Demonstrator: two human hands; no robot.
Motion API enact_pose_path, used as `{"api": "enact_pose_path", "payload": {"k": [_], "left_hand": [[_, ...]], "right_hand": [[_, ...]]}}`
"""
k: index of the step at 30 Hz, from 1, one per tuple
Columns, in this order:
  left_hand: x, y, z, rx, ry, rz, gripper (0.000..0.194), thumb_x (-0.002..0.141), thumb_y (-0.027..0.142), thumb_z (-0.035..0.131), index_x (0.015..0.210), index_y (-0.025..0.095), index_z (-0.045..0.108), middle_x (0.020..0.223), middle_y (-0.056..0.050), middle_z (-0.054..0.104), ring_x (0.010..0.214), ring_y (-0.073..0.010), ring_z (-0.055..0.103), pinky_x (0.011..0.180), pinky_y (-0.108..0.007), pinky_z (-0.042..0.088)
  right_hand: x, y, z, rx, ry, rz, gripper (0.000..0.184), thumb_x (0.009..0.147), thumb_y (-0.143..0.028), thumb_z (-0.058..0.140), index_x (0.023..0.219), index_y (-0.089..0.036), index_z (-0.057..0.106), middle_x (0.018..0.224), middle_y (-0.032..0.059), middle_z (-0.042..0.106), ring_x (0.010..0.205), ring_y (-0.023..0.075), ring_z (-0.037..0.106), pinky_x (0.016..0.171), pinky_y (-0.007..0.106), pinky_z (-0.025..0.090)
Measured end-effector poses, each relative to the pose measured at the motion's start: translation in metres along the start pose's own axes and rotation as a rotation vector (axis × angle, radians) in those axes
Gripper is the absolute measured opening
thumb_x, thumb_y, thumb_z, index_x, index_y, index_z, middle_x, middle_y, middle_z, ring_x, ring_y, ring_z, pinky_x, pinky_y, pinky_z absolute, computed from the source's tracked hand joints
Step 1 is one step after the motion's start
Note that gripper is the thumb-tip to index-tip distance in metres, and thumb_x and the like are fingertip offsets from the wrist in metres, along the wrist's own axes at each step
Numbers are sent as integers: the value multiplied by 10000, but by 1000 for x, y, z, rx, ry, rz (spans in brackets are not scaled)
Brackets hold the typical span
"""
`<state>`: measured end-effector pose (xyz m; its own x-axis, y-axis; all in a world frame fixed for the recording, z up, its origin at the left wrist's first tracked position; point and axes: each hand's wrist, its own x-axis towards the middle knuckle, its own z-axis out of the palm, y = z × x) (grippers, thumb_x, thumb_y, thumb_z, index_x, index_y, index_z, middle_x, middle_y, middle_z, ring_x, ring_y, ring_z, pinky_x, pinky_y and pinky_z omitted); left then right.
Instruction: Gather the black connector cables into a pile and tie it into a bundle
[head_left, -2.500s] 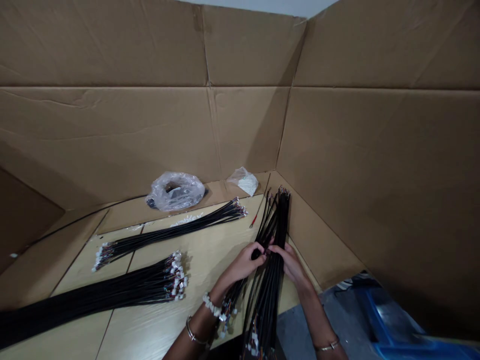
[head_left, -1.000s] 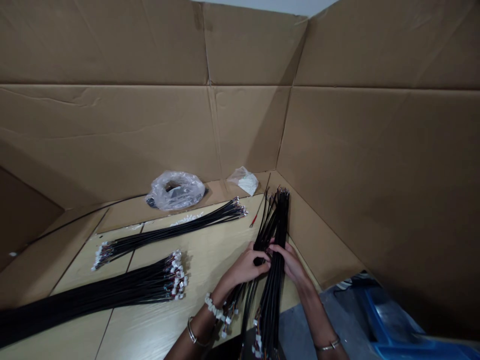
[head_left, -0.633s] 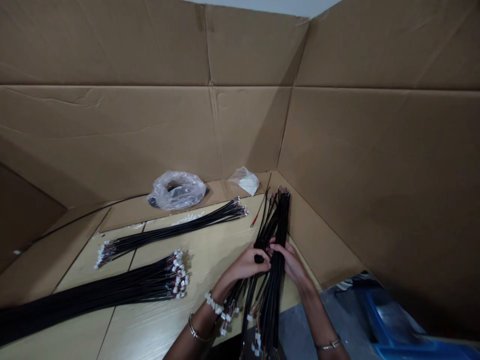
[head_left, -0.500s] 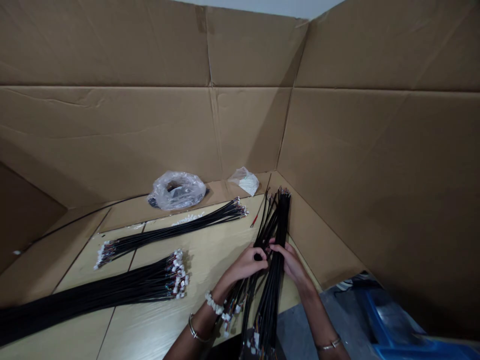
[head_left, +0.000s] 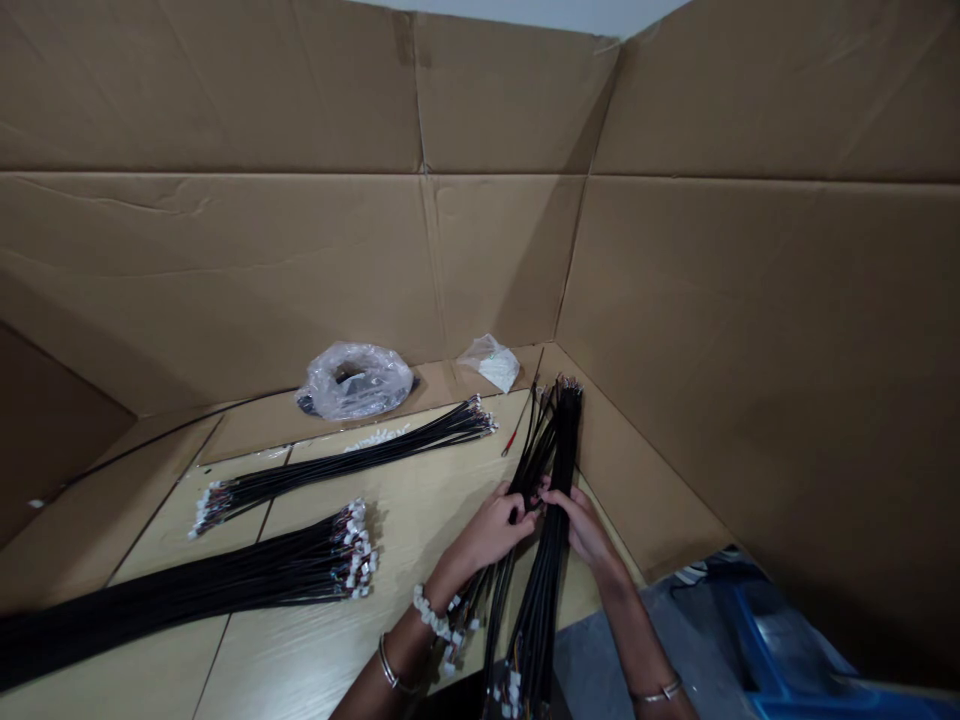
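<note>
My left hand (head_left: 499, 525) is closed around some thin black cables (head_left: 534, 462), with its thumb and fingertips bent toward my right hand. My right hand (head_left: 583, 522) grips a thicker bundle of black cables (head_left: 564, 445), thumb across the front. The fingertips of both hands nearly meet between the two groups, and what lies between them is too small to make out. Bare wire ends show at the bundle's far end. White connectors (head_left: 512, 690) hang at its near end, close to my body.
Two more cable bundles lie on the table (head_left: 300, 660): a thinner bundle (head_left: 352, 455) behind and a thick bundle (head_left: 187, 590) at left. A plastic-wrapped roll (head_left: 352, 382), a clear bag (head_left: 491, 362) and a red-tipped tool (head_left: 511, 440) lie near the cardboard wall (head_left: 300, 250). Blue bins (head_left: 795, 650) stand lower right.
The fingers of my left hand have shifted slightly, the thumb lowering and the loop of fingers closing. My right hand and the bundles stay nearly in place.
</note>
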<state>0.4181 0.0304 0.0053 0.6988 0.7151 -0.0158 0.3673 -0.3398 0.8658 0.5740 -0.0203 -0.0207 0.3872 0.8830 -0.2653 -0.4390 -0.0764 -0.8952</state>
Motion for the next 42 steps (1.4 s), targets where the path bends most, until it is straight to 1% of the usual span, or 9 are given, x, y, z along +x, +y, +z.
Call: {"api": "enact_pose_path", "payload": {"k": [2,4,7,12,18,23,29,37,42], "left_hand": [[0,-2,1,-7,3,18,184,834,323,555,693,212,512,837,-21,564,874,-202,539,855,-318,451],[-1,-3,0,-24,9,46,101,853,309,538,850,209,551,920,-25,593,899,-192,547,868,-311,454],[-1,-3,-2,-47,-7,99,191,868,229,486,1040,222,568,1052,-37,617,1002,-192,550,948,-319,435],[0,-3,-2,-56,-56,101,211,873,233,473,839,231,682,984,-36,649,1080,-225,538,1007,-331,400],[1,-8,3,-95,-50,61,277,818,469,635,825,211,734,1090,-53,644,1038,-230,563,990,-346,414],[5,-14,2,-144,-64,65,325,790,521,662,771,205,734,1063,-45,670,1045,-232,567,1008,-357,397],[8,-18,2,-194,-62,28,375,733,578,696,743,204,723,945,-27,681,1004,-236,575,985,-353,397],[8,-18,2,-269,-94,10,391,753,579,656,722,190,630,803,-3,629,850,-193,574,858,-298,435],[9,-21,4,-280,-50,13,273,835,458,590,760,197,565,835,3,608,881,-183,556,883,-294,426]], "right_hand": [[0,0,0,4,1,19,274,469,-300,827,704,-214,715,673,14,697,662,203,616,633,304,481],[0,1,-1,2,-3,24,267,479,-317,827,695,-212,710,670,17,698,661,207,620,623,305,479],[1,4,-2,-28,-1,13,256,493,-337,839,650,-199,691,625,8,670,619,186,596,600,292,462],[1,9,-4,-37,16,7,324,453,-373,889,596,-188,665,565,-16,628,536,140,531,548,273,430],[-1,7,-3,-35,-41,-3,397,491,-456,900,726,-190,722,701,22,708,646,184,610,633,314,493],[-1,5,-4,-59,-85,-8,375,520,-474,892,704,-192,724,688,16,705,637,179,603,628,317,492],[-2,6,-4,-24,-53,-7,355,495,-443,903,699,-202,740,703,21,719,640,180,605,631,322,492],[0,5,-5,-2,-15,21,336,485,-412,908,656,-189,725,665,14,703,621,176,606,631,309,481],[1,7,-5,23,4,23,363,475,-429,911,647,-184,705,611,2,675,587,165,592,586,285,465]]}}
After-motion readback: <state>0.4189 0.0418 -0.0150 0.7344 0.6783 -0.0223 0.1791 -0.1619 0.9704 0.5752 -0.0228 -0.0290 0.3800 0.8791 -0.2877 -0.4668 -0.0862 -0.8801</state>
